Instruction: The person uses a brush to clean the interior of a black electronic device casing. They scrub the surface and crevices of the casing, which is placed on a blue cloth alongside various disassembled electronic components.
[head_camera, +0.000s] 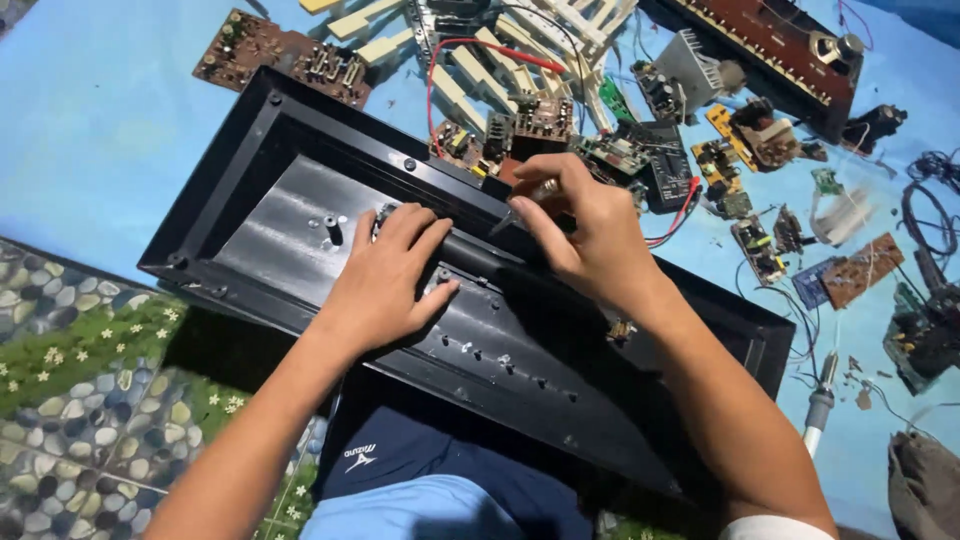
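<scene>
Right now the left hand (385, 285) lies flat, palm down, fingers loosely spread, pressing on the inner floor of the black plastic casing (270, 215). Right hand (590, 235) is closed in a pinch around a screwdriver (525, 205); its metal shaft slants down and left, tip at a dark rounded ridge inside the casing, just beside the left fingertips. Handle mostly hidden in the fist.

Casing is a long shallow open tray, hollow side up, long axis running from upper left to lower right across the view. One end sits upper left on the blue sheet (90, 120), the other end reaches lower right past the right forearm. Small screw posts and holes dot its floor. Its near edge rests over the person's lap, dark blue shorts (400, 460) below.

Beyond the casing, on the blue sheet: brown circuit board (285, 55) at upper left, cream keyboard keys (470, 60) at top centre with a red wire (480, 45) looping over them, a cluster of small circuit boards (620, 150) behind the right hand, a long dark brown board (770, 50) at top right. Soldering iron (822, 400) lies lower right. Pebble-and-flower patterned mat (80, 400) at lower left.
</scene>
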